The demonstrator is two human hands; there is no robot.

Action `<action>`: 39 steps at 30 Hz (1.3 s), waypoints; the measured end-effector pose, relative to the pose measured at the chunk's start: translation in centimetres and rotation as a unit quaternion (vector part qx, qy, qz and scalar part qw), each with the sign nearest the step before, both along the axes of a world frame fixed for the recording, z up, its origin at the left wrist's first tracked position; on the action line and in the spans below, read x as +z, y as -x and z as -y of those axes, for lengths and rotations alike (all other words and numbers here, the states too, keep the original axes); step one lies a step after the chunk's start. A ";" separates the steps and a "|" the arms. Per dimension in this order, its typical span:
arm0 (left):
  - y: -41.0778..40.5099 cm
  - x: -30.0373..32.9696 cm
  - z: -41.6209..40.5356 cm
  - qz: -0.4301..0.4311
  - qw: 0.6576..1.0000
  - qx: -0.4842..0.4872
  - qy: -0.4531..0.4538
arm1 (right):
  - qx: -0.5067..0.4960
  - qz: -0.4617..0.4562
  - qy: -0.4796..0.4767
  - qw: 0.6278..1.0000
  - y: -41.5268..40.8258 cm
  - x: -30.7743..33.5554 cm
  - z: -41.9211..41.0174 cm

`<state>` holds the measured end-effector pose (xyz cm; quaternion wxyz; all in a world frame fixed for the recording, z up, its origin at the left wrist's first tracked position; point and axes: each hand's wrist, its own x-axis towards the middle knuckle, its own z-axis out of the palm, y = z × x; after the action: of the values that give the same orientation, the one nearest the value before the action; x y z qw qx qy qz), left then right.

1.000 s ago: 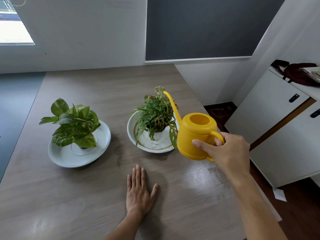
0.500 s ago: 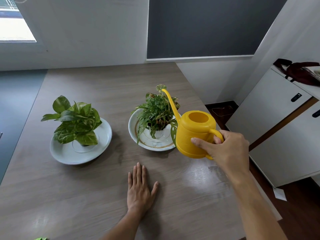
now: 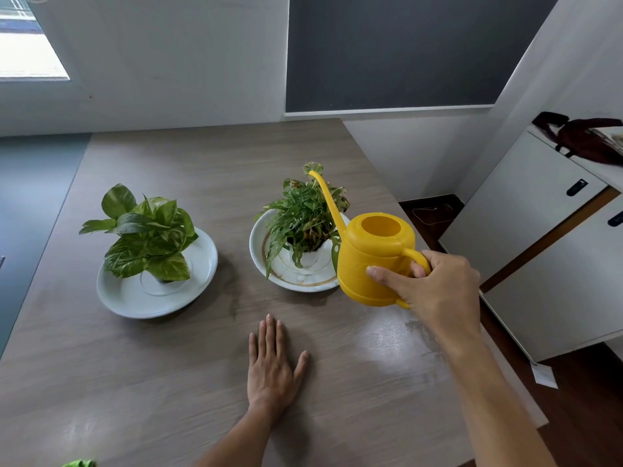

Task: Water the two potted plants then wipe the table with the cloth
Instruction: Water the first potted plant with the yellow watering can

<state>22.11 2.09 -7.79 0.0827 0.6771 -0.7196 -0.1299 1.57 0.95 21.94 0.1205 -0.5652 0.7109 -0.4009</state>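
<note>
Little had changed: the yellow plastic watering can [image 3: 374,261] was still gripped by the right hand [image 3: 438,291], spout over the right-edge fern-like potted plant [image 3: 305,224]; watering seemed unfinished. The left hand [image 3: 271,369] was laid flat, fingers straight.

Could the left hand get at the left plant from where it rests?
Probably yes. The left hand lies flat on the table, holding nothing, and only bare tabletop lies between it and the left plant on its plate.
</note>
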 end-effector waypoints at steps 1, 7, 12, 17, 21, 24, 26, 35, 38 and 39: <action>0.0 0.0 0.0 0.000 1.000 0.000 0.000 | 0.000 0.001 -0.003 1.000 -0.1 0.0 0.1; -0.1 -0.1 0.0 0.011 1.000 -0.002 -0.010 | 0.001 0.011 -0.007 1.000 -0.1 -0.2 -0.1; 0.0 0.0 0.1 0.011 1.000 -0.001 -0.012 | 0.001 0.013 -0.012 1.000 -0.1 -0.1 -0.1; 0.0 0.1 0.1 0.001 1.000 0.001 -0.011 | 0.001 0.011 -0.014 1.000 0.0 -0.1 -0.5; 0.0 0.2 0.1 0.016 1.000 0.000 -0.016 | -0.004 0.012 -0.011 1.000 0.2 -0.2 -0.7; 0.0 0.4 0.0 0.009 1.000 0.002 -0.012 | -0.008 0.014 -0.013 1.000 0.3 -0.4 -0.9; 0.0 0.5 0.0 0.007 1.000 0.001 -0.011 | -0.009 0.014 -0.012 1.000 0.4 -0.6 -0.9; -0.1 0.5 0.0 0.009 1.000 0.000 -0.012 | -0.003 0.006 -0.008 1.000 0.4 -0.9 -1.2; -0.1 0.5 0.0 0.005 1.000 0.001 -0.010 | -0.003 0.004 -0.010 1.000 0.3 -0.8 -1.2; -0.1 0.4 0.0 0.005 1.000 0.002 -0.010 | -0.004 0.003 -0.010 1.000 0.3 -0.8 -1.2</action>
<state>22.17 2.06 -7.35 0.0722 0.6798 -0.7176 -0.1334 1.24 2.19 21.13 0.1265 -0.5600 0.7167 -0.3960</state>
